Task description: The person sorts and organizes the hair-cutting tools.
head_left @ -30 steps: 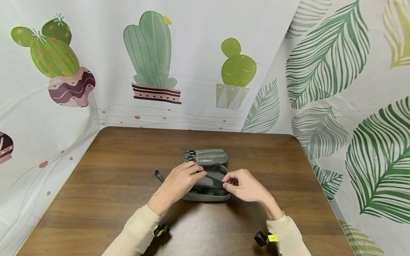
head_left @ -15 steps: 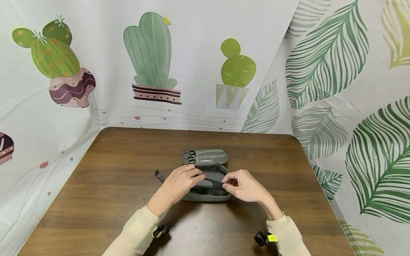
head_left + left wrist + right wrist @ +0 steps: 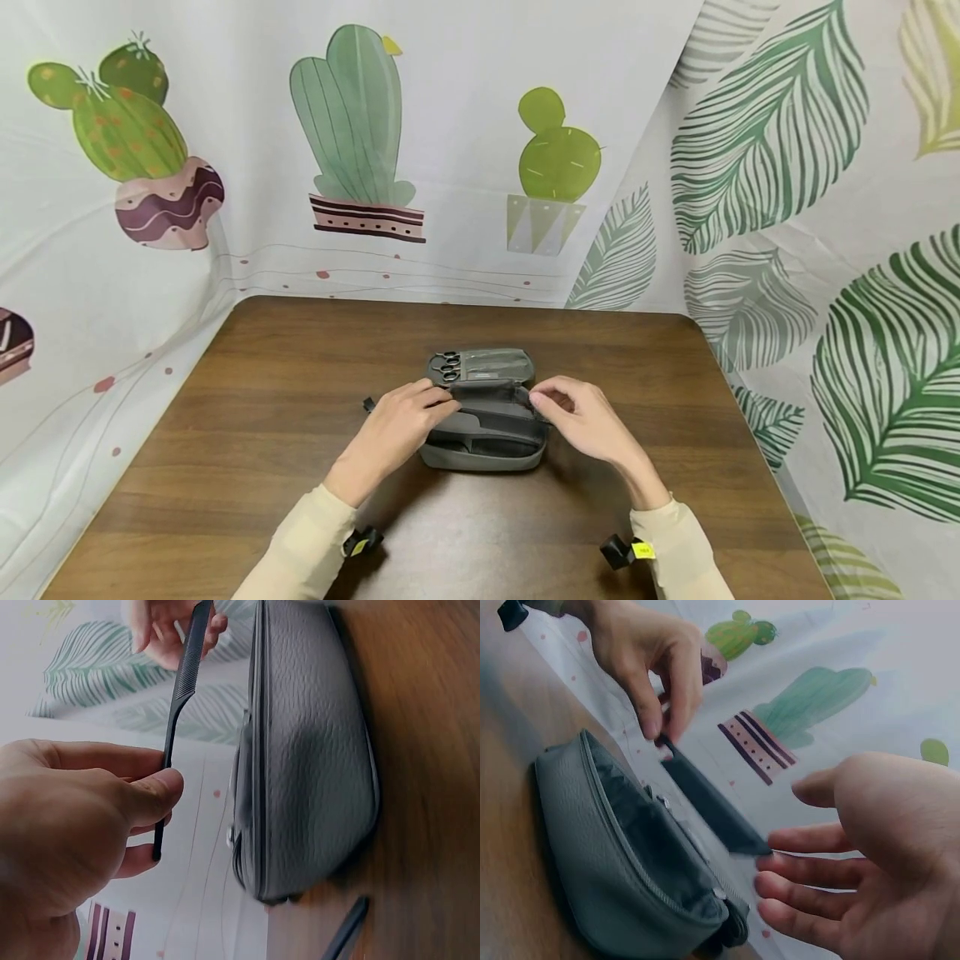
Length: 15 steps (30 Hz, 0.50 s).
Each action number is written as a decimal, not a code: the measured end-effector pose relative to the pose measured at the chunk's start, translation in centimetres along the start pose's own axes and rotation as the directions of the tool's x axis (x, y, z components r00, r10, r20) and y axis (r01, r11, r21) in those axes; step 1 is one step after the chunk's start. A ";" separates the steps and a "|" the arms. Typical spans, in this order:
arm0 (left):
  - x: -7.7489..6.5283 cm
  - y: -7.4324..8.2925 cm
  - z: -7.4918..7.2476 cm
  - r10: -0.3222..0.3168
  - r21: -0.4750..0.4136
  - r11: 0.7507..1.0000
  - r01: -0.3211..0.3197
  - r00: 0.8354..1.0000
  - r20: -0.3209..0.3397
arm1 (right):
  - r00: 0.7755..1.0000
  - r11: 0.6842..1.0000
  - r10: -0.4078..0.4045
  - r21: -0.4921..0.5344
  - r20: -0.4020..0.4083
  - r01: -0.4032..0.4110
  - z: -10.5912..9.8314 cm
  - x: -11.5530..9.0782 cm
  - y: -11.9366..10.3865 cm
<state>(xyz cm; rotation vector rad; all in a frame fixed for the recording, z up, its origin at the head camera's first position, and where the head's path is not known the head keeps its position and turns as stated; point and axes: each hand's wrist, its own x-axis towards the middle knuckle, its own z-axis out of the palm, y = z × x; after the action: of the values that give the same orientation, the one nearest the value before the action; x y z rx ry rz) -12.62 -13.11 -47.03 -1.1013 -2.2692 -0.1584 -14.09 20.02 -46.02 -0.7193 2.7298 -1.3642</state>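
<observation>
My left hand (image 3: 401,417) pinches the thin handle of a black comb (image 3: 190,667) between thumb and fingers. The comb's toothed part slants across toward my right hand (image 3: 588,417). In the right wrist view, the fingertips (image 3: 774,838) of that hand are right at the comb's wide end, while its thumb stands apart. Below the comb is a grey zip case (image 3: 483,461), its lid folded back and the inside partly visible. Several scissors (image 3: 450,367) sit in the lid, at the left of a clear pocket (image 3: 495,364).
A narrow dark object (image 3: 349,930) lies on the wooden table (image 3: 247,433), just left of the case and partly behind my left hand in the head view. A printed cloth (image 3: 465,167) hangs behind the table and along its right side.
My hands have moved apart: the left one toward the left, the right one a little right and farther back. More of the case's inside shows between them now.
</observation>
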 end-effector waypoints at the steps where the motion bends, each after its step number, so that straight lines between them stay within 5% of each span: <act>1: -0.2 -0.2 -0.1 -0.014 -0.002 1.000 0.014 1.000 0.003 | 1.000 1.000 0.003 -0.002 -0.028 -0.003 0.0 0.1 0.3; 7: -1.2 -1.1 -0.7 -0.091 0.001 0.996 0.091 0.995 0.046 | 0.993 0.999 0.013 -0.036 -0.117 -0.017 0.5 0.5 1.8; 15: -1.7 -1.4 -0.7 -0.124 0.023 0.992 0.122 0.989 0.084 | 0.993 0.993 0.082 -0.075 -0.089 -0.089 1.7 0.8 3.1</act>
<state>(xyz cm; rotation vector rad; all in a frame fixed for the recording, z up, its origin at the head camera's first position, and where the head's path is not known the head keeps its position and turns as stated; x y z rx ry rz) -12.56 -15.38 -47.23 -0.9758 -2.4114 -0.1427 -15.68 20.02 -49.24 -0.5522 2.8589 -1.3061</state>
